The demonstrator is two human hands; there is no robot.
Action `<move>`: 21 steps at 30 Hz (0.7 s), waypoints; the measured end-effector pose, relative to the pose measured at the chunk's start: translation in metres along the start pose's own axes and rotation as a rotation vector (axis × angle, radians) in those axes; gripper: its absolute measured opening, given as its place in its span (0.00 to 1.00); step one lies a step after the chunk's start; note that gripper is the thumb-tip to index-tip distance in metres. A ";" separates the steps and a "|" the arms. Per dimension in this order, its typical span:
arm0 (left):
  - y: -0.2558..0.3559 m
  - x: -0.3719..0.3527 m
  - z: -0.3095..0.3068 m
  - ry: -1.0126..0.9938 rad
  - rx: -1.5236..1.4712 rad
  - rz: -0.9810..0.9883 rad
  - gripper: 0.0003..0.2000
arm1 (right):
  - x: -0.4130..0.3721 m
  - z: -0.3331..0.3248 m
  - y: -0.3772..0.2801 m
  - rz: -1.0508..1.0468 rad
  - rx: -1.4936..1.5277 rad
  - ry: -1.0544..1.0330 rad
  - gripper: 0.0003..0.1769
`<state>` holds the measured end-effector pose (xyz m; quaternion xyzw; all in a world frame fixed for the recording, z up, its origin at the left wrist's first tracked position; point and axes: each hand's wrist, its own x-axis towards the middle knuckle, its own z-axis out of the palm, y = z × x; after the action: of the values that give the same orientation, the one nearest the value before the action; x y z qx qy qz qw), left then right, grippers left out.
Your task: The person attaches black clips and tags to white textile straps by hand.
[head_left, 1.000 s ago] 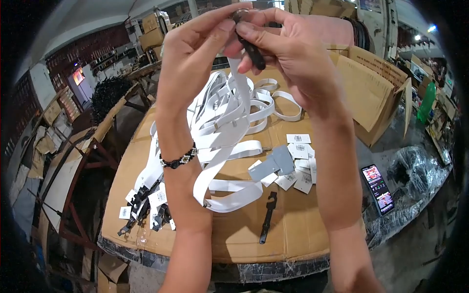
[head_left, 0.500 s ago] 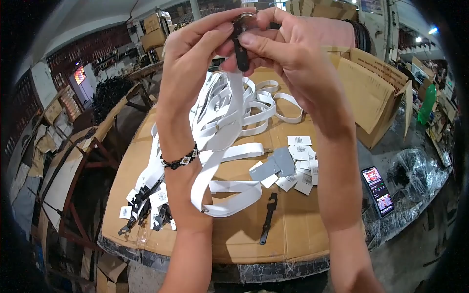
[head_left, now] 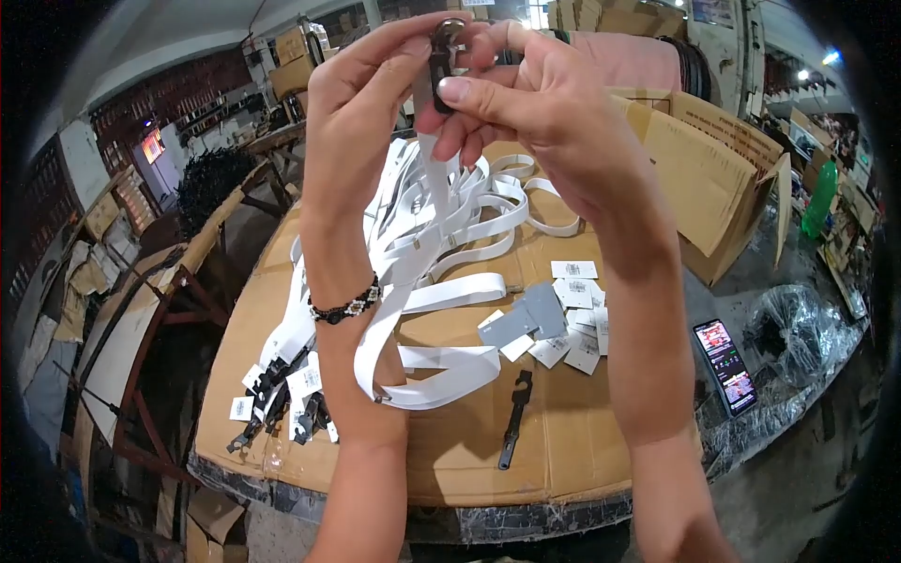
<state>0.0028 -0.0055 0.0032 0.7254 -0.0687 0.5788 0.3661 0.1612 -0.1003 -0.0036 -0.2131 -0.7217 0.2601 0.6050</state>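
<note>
Raised near the top of the view, my left hand (head_left: 361, 89) pinches the upper part of a black plastic belt hanger (head_left: 439, 66) together with the buckle end of a white belt (head_left: 434, 174). My right hand (head_left: 540, 98) presses its thumb on the lower end of that hanger, its other fingers curled behind. A shiny metal buckle (head_left: 450, 30) shows at the top between my hands. The belt drops behind the hanger and loops down past my left wrist. Another black hanger (head_left: 514, 419) lies on the cardboard below.
White belts (head_left: 493, 211) lie heaped on the cardboard-covered table (head_left: 554, 460). White and grey tags (head_left: 572, 324) lie at right centre; black hangers with tags (head_left: 282, 399) at left. Right are an open carton (head_left: 704, 174), a phone (head_left: 725, 368), plastic wrap (head_left: 793, 333) and a green bottle (head_left: 821, 199).
Both hands have shifted slightly left with the hanger and belt. My right hand's fingers have spread a little, and the belt loop below has moved slightly up and left.
</note>
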 end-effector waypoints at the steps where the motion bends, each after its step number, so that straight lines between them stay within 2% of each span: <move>1: 0.001 -0.001 0.001 -0.019 -0.001 -0.006 0.16 | 0.001 0.000 0.002 -0.015 -0.010 0.013 0.10; 4: 0.002 -0.001 0.003 -0.078 -0.008 -0.018 0.16 | -0.002 -0.002 -0.004 0.031 0.059 0.027 0.10; 10: -0.002 0.000 0.004 -0.020 0.011 0.014 0.16 | -0.003 -0.005 -0.008 0.016 0.009 0.006 0.13; 13: -0.001 0.000 0.005 -0.046 -0.085 -0.026 0.16 | -0.004 -0.006 -0.009 0.051 0.032 0.001 0.13; 16: -0.004 0.000 -0.002 -0.018 -0.118 -0.044 0.16 | -0.001 -0.003 -0.009 0.185 0.202 0.060 0.12; 21: -0.003 -0.002 0.003 0.080 -0.107 -0.026 0.15 | -0.002 0.005 -0.028 0.197 0.121 0.042 0.14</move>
<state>0.0059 -0.0059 -0.0001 0.6819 -0.0758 0.5980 0.4143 0.1571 -0.1237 0.0122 -0.2514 -0.6675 0.3567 0.6034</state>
